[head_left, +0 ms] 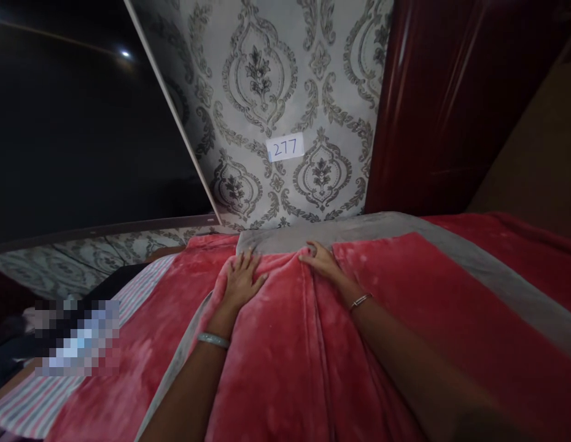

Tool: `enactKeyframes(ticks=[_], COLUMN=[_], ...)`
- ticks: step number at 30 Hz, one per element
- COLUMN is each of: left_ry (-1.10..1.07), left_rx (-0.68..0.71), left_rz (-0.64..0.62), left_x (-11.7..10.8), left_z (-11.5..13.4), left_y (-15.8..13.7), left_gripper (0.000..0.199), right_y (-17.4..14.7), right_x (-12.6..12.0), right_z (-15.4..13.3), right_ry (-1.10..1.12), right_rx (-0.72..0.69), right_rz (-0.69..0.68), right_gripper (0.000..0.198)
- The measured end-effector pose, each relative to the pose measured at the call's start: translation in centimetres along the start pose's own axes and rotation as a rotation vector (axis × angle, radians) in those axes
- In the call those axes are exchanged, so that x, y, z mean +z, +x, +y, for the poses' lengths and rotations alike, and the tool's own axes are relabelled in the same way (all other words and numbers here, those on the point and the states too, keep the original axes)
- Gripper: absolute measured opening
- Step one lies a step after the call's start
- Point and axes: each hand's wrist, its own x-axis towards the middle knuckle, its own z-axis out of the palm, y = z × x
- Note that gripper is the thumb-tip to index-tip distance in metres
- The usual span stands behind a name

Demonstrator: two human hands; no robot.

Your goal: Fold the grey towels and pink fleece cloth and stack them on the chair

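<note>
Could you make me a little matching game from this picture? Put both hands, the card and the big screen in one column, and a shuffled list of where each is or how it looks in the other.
Things:
1. Left hand
2. Right hand
3. Card
4. Screen

Places and states:
A. Curled at the far edge of the red blanket
B. Black, at the picture's upper left
C. Spread out, palm down on the red blanket
D. White, on the patterned wall, marked 277

Pairs: 1-C, 2-A, 3-D, 4-B
</note>
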Motion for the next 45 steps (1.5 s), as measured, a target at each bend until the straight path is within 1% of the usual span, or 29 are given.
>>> enactKeyframes(ticks=[2,3,6,8,10,11,13,14,15,16,18,20,23,25,28,30,32,34,36,39,41,43,45], left_ry=[-0.021,-0.030,-0.062,-0.108,-0.171,-0.197,-0.226,-0.227,-0.235,-0.236,-0.220,-0.214,-0.297,-0.376,-0.445,-0.441,-0.393,-0.316,-0.241,-0.175,-0.154,-0.149,-0.162], left_rx=[0.079,0.089,0.044,0.002,0.003,0.035,0.204,0.296,0.350,0.372,0.349,0.299,0.264,0.285,0.321,0.318,0.309,0.294,0.273,0.240,0.222,0.221,0.255], left_rz=[-0.026,-0.062,-0.175,-0.231,-0.253,-0.245,-0.195,-0.185,-0.196,-0.210,-0.218,-0.237,-0.320,-0.368,-0.400,-0.345,-0.212,-0.062,0.051,0.166,0.241,0.290,0.314], left_x=[0.3,0.4,0.0,-1.1,-2.5,-3.2,-4.1,-4.2,-4.1,-3.8,-3.3,-3.2,-4.4,-5.6,-6.6,-6.3,-5.5,-4.6,-4.0,-3.6,-3.4,-3.0,-2.7], left_z=[-0.2,-0.4,-0.6,0.2,2.1,3.5,6.8,8.4,10.0,11.3,13.3,14.3,14.8,14.9,15.1,15.1,14.9,14.8,14.8,15.2,15.4,15.4,15.0], left_y=[0.1,0.2,0.8,0.8,-0.1,-0.8,-3.0,-4.2,-5.4,-6.4,-7.9,-8.7,-10.3,-12.5,-17.4,-20.8,-23.5,-24.9,-25.4,-25.4,-25.5,-25.8,-26.3], left_gripper=[0.064,0.064,0.066,0.070,0.073,0.074,0.071,0.074,0.077,0.081,0.083,0.082,0.077,0.072,0.071,0.074,0.077,0.076,0.074,0.070,0.062,0.055,0.052], right_y=[0.0,0.1,0.4,0.6,0.6,0.6,0.5,0.5,0.4,0.4,0.3,0.2,0.0,-0.1,-0.3,-0.5,-1.0,-1.5,-2.1,-2.8,-3.1,-3.4,-3.5], right_x=[0.3,0.4,0.7,0.7,0.6,0.6,0.6,0.6,0.6,0.6,0.5,0.4,0.2,0.1,0.1,0.0,-0.1,-0.2,-0.4,-0.6,-0.7,-0.7,-0.6], right_z=[0.2,0.3,0.7,0.9,1.0,1.1,1.0,1.0,0.9,0.9,0.7,0.5,0.3,0.3,0.3,0.1,-0.2,-0.5,-0.6,-0.8,-1.0,-1.2,-1.5], right_ry=[-0.003,-0.003,0.005,0.014,0.025,0.031,0.039,0.040,0.039,0.035,0.021,0.001,-0.031,-0.046,-0.054,-0.049,-0.037,-0.023,-0.012,-0.008,-0.015,-0.029,-0.047], right_rx=[-0.009,-0.006,0.013,0.030,0.045,0.047,0.037,0.028,0.019,0.013,0.014,0.027,0.049,0.061,0.068,0.063,0.054,0.049,0.054,0.069,0.072,0.065,0.057], right_rz=[0.006,0.008,0.002,-0.005,-0.009,-0.010,-0.010,-0.011,-0.012,-0.015,-0.024,-0.030,-0.034,-0.037,-0.049,-0.057,-0.056,-0.041,-0.017,0.013,0.019,0.017,0.013], right_gripper=[0.065,0.066,0.064,0.059,0.051,0.048,0.044,0.045,0.047,0.050,0.053,0.053,0.052,0.051,0.048,0.044,0.040,0.041,0.046,0.054,0.058,0.058,0.057])
